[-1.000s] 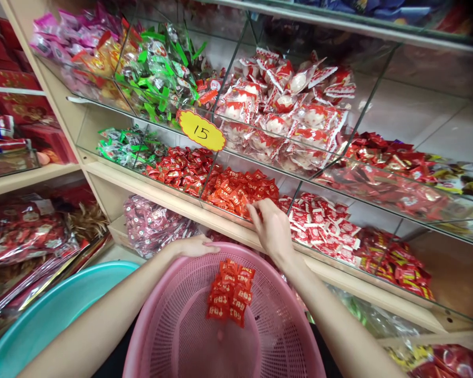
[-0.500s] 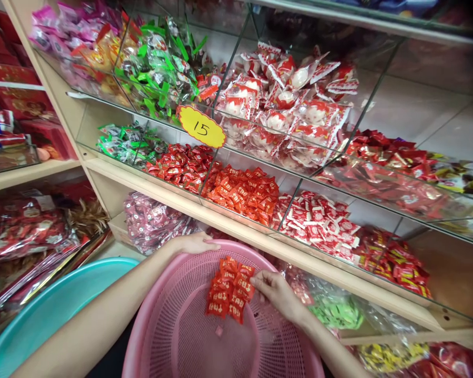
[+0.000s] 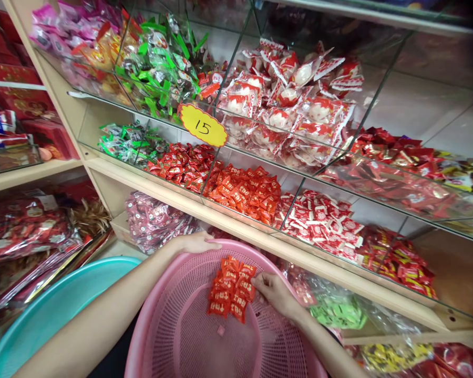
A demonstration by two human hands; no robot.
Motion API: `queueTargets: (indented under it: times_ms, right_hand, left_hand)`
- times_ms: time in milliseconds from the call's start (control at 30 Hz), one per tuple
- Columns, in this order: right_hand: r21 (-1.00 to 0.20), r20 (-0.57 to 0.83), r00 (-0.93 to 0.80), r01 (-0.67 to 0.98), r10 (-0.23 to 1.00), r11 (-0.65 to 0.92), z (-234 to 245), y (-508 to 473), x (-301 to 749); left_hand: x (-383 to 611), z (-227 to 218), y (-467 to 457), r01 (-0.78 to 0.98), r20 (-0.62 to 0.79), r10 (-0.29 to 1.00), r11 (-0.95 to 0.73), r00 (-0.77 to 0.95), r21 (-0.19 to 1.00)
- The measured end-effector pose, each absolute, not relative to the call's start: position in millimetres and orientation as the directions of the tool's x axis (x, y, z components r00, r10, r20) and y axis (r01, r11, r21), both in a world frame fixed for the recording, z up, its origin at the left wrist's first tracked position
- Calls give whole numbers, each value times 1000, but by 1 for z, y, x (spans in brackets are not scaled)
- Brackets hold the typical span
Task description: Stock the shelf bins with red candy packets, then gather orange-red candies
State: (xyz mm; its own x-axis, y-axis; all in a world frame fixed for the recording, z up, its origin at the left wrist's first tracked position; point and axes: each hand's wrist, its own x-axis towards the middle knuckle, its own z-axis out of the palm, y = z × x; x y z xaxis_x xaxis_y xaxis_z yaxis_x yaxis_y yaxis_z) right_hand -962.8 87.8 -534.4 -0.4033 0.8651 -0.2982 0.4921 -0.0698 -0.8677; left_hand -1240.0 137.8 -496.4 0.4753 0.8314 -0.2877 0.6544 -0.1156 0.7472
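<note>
My left hand [image 3: 195, 242] grips the far rim of a pink plastic basket [image 3: 153, 310], with its fingers curled over the edge. Inside the basket's far right side, my right hand [image 3: 273, 294] pinches the right edge of a sheet of joined red-orange candy packets [image 3: 232, 289] with gold-coloured lettering. The sheet hangs tilted above the basket's perforated floor. A loose pile of similar red-orange candy packets [image 3: 246, 193] lies in the glass-fronted compartment just beyond the basket.
Glass-divided shelves hold green-wrapped sweets [image 3: 163, 73], white-and-red packets [image 3: 289, 105] and red-and-white candies [image 3: 323, 223]. A yellow tag [image 3: 203, 126] reads 15. A turquoise basin [image 3: 59, 299] stands at left, and a green bag [image 3: 339, 312] lies under the wooden shelf edge [image 3: 339, 275].
The view has shifted very slightly. Both hands keep their holds on the basket rim and the candy sheet, which stays in nearly the same place.
</note>
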Motion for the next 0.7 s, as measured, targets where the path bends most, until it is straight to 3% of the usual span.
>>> queueTargets:
  times_ms: [100,200,333,467,600,700]
  right_hand:
    - [-819,-226,-376,573,899,34,-539,88,-966]
    - [-682,-140,-320,717,937,143,-537,83,-967]
    - [-554,-93,-255,816,962,163,-534,76,-965]
    - [-613,-188,-262,784,947,95,-539,72,-962]
    - [-723,-340,-268,688,901,-68,-542,70,-965]
    - [-753,-357,-264,650,896,-108,-539,69,-970]
  left_hand:
    - [-1241,-496,138,656,-289,835,-109,468,747]
    - [-1241,-495,138,656,-302,832,-96,466,748]
    - [-1240,-494,137,649,-302,831,-90,467,755]
    - [-1239,-493,137,654,-296,832,-104,470,749]
    - [-1240,-494,137,658,-292,833,-111,470,745]
    - [-1241,-496,138,650,-284,838,-107,466,753]
